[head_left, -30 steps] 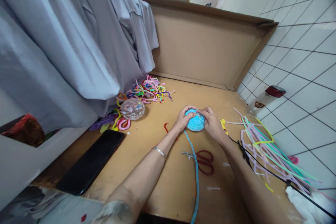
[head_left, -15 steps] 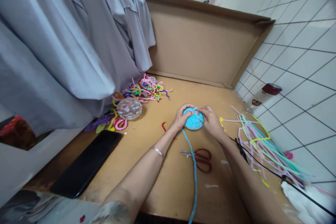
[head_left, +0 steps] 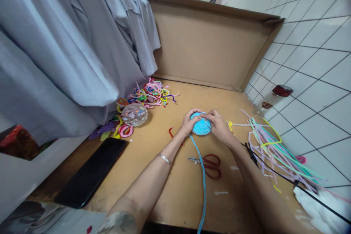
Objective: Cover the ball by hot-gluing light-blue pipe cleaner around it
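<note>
A round blue coil [head_left: 202,127] of fuzzy pipe cleaner is held just above the tabletop, between my two hands. My left hand [head_left: 189,121] grips its left side, thumb on the upper face and fingers curled behind the far edge. At the upper right, my right hand [head_left: 218,123] presses thumb and forefinger together against the coil's surface; the small part under those fingertips is hidden. From the coil's lower left, a long blue strand [head_left: 203,179] trails down toward the table's near edge. It crosses the blades of red-handled scissors [head_left: 212,166] lying between my forearms.
Loose pastel pipe cleaners [head_left: 270,146] and a black cable [head_left: 282,173] lie at right, near a red-lidded jar [head_left: 275,98]. To the left are a black phone [head_left: 91,172], a clear ball-like object [head_left: 135,114] and a colourful pipe-cleaner heap [head_left: 155,91]. A cardboard panel [head_left: 205,44] stands behind.
My right thumb and forefinger have shifted slightly left over the blue coil. My left hand keeps its grip, and the scene has shifted a little with the camera.
</note>
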The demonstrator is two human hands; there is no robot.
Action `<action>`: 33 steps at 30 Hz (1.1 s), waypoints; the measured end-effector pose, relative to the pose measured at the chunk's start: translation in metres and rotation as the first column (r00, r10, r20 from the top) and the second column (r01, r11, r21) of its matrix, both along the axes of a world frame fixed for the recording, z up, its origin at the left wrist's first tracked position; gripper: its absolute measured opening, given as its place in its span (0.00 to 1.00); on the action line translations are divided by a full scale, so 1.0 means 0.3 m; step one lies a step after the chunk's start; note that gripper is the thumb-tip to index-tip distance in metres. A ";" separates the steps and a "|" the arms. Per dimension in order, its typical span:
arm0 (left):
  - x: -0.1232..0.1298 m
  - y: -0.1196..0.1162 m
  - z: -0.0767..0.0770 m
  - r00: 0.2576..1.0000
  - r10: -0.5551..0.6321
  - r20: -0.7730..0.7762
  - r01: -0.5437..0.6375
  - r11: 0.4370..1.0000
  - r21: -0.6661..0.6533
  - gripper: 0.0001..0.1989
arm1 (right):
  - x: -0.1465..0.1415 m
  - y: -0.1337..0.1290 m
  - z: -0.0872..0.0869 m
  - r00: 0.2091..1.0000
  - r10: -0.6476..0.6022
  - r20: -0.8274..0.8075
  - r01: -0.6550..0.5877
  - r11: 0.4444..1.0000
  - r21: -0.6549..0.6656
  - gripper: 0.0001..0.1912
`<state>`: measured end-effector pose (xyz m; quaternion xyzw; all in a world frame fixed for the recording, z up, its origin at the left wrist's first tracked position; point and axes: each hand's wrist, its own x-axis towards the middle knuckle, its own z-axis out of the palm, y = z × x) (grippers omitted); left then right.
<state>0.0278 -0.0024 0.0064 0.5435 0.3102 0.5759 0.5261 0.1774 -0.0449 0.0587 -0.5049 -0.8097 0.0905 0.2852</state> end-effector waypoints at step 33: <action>0.010 0.009 -0.010 0.998 0.015 0.056 -0.017 1.000 0.018 0.16 | 0.010 0.026 -0.028 0.993 0.033 -0.111 -0.028 0.999 0.044 0.27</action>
